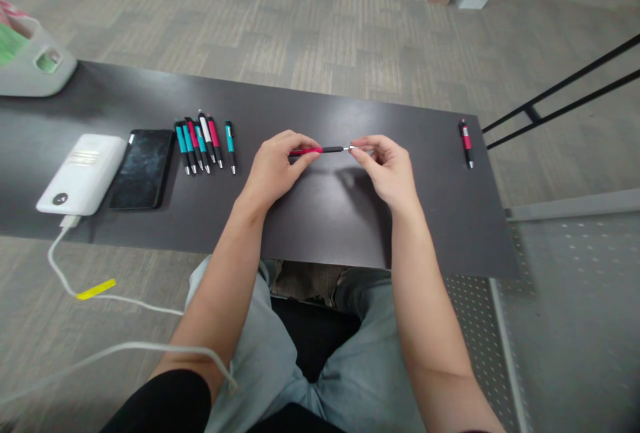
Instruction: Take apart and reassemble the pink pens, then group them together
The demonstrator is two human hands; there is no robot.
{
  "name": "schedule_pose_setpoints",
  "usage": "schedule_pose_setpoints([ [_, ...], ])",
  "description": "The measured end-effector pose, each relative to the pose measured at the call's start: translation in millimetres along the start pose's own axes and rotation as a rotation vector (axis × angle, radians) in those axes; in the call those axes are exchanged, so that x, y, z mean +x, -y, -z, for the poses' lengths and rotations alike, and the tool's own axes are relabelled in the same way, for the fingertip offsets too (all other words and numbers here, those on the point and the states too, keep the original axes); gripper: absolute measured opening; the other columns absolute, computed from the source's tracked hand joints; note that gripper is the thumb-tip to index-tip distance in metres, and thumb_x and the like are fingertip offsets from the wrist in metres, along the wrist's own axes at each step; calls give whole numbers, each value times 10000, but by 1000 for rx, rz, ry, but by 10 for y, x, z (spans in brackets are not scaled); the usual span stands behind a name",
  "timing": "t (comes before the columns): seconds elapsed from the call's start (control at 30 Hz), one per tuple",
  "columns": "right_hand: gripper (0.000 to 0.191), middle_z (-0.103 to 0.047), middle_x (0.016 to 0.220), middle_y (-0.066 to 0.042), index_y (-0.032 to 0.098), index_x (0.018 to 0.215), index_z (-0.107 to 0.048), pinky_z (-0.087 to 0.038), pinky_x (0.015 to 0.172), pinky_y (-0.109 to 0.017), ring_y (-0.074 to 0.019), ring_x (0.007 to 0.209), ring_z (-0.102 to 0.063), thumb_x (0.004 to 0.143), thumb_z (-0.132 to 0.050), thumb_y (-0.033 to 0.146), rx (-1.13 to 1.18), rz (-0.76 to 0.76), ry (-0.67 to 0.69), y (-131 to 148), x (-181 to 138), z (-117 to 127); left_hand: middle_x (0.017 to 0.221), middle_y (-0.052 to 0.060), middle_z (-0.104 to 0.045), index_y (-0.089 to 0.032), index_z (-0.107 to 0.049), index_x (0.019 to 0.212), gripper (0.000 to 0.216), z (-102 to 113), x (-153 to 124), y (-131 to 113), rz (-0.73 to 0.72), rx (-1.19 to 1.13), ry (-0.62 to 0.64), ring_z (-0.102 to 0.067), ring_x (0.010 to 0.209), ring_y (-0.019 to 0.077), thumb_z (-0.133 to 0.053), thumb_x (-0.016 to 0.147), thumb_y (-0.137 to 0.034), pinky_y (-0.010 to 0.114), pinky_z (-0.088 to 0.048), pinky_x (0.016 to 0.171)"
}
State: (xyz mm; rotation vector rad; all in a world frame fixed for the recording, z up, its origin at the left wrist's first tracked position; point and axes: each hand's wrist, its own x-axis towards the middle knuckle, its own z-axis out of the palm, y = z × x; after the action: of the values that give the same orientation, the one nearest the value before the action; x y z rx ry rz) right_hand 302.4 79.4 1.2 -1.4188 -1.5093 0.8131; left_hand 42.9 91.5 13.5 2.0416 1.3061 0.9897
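My left hand [277, 165] pinches the red barrel of a ballpoint pen [331, 150], which lies level above the table with its black grip pointing right. At the grip's end a thin bare stretch shows, then a small silver tip piece [353, 148]. The thumb and fingers of my right hand [389, 168] are closed on that piece; whether it still touches the pen body I cannot tell. To the left lies a group of several pens [197, 143] in teal, red and white, with one teal pen [230, 146] slightly apart.
A red and black pen [466, 143] lies near the right edge of the dark table [320, 220]. At the left are a black phone [143, 170], a white power bank [83, 173] with a white cable [60, 270], and a pale plastic container [47, 53].
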Motion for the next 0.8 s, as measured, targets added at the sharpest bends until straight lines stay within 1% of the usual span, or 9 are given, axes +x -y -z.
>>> schedule_pose_setpoints([
  [0.13,311,-821,1071,-46,281,1123,-842,-473,662,-361,-172,679,-528,982,-885,555,6,15,45,-16,-9,-7,1115,70,-856,-265,-857,1086,107,-15,6,-10,-27,-11,12,-788,1062,280,-779,1062,-335,429,-646,1006],
  [0.23,325,-823,1051,-45,278,1089,-832,-496,696,-367,-185,708,-559,998,-876,587,-11,25,54,-2,-15,-15,1124,68,-857,-267,-853,1082,92,-20,10,-22,-45,-10,16,-788,1083,285,-789,1060,-330,431,-642,1005],
  [0.33,421,-803,956,-44,272,981,-784,-511,730,-368,-210,761,-602,1025,-840,687,-52,12,60,66,-26,-38,1130,67,-853,-272,-851,1076,81,-19,11,-44,-48,1,15,-781,1088,288,-796,1060,-330,439,-645,1007],
  [0.4,522,-755,856,-36,273,889,-724,-508,738,-362,-222,783,-623,1045,-794,766,-81,-2,76,117,-33,-56,1136,69,-848,-275,-852,1074,83,-20,9,-54,-54,0,13,-777,1096,290,-795,1067,-336,441,-649,1001],
  [0.47,592,-698,785,-23,278,838,-667,-501,739,-355,-227,792,-634,1060,-747,821,-98,-16,82,148,-37,-69,1139,68,-842,-277,-851,1070,84,-21,6,-58,-62,-6,8,-773,1096,289,-794,1070,-339,441,-651,992],
  [0.53,605,-674,777,-13,284,853,-642,-497,741,-351,-226,798,-635,1067,-721,844,-90,-29,75,150,-38,-72,1134,65,-837,-276,-850,1065,75,-22,4,-57,-68,-14,-2,-770,1092,285,-796,1065,-328,440,-647,989],
  [0.67,570,-695,847,-12,293,939,-638,-492,740,-355,-216,786,-611,1045,-750,842,-43,-12,101,130,-41,-63,1116,66,-833,-270,-845,1057,59,-14,7,-60,-70,-21,-5,-771,1081,281,-799,1053,-308,434,-639,996],
  [0.73,562,-682,838,-12,296,935,-624,-490,751,-363,-221,783,-594,1060,-735,832,-53,1,122,146,-45,-63,1115,70,-836,-270,-843,1061,73,-16,11,-63,-59,-12,4,-772,1080,286,-812,1052,-335,434,-641,996],
  [0.8,558,-655,812,-10,300,918,-598,-488,768,-370,-231,794,-584,1088,-701,822,-85,0,113,179,-47,-70,1134,76,-846,-273,-849,1106,130,-28,11,-55,-41,-2,11,-774,1081,293,-831,1047,-388,433,-643,992],
])
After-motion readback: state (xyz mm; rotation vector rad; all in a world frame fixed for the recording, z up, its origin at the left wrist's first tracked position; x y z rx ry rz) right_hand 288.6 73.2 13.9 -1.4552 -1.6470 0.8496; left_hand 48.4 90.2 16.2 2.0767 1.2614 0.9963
